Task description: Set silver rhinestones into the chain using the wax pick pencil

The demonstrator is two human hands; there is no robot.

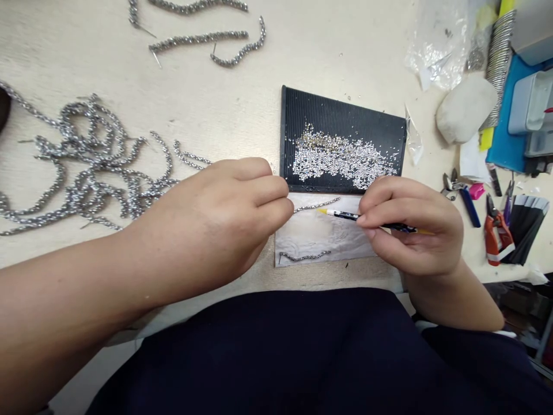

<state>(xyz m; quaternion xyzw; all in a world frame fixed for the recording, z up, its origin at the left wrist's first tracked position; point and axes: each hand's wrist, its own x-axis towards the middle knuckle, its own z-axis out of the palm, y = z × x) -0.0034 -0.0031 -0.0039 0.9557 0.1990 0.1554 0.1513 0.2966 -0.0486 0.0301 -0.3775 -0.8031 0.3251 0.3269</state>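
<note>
My left hand (pixel 254 202) is closed in a pinch, and a thin, sparkling silver strand (pixel 318 204) runs out to the right from its fingertips. The gripped end is hidden behind the fingers. In my right hand (pixel 410 225) is a slim pencil-like stick (pixel 343 215) with a yellow tip, pointing left close to the strand. Both hands are over a pale board (pixel 311 233). A second short strand (pixel 305 257) with a pin at its left end lies along the board's lower edge. Just beyond is a black ribbed tray (pixel 341 104) with many tiny silver rhinestones (pixel 337 158) on it.
A tangled pile of silver strands (pixel 95 155) lies left, with several short pieces (pixel 199 40) beyond. At the right are a plastic bag (pixel 438 40), a whitish rounded lump (pixel 466 109), orange-handled pliers (pixel 496 233), blue-handled cutters (pixel 469 204) and a blue tray (pixel 503 141).
</note>
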